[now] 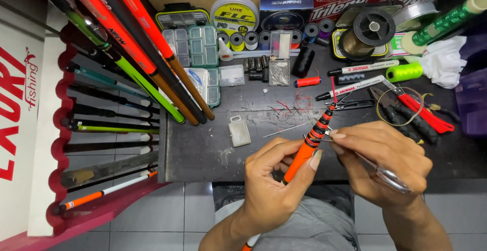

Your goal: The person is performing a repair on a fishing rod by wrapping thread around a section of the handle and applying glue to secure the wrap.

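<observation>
My left hand (pixel 274 180) grips an orange fishing rod section (pixel 303 154) whose upper part is wrapped in black and orange bands (pixel 320 124), tipped with a thin red piece pointing away from me. My right hand (pixel 380 162) pinches a slim metal tool (pixel 385 176) with a shiny rounded end; its tip touches the rod at the banded wrap by a small metal guide (pixel 310 138). Both hands hover over the front edge of a dark worktable (pixel 203 149).
Two marker pens (pixel 362 69), red-handled pliers (pixel 418 108), black pliers, thread spools (pixel 404 72), line spools (pixel 374 28), tackle boxes (pixel 195 45) and a small white case (pixel 239 131) lie on the table. Fishing rods (pixel 147 53) lean across a rod rack at left.
</observation>
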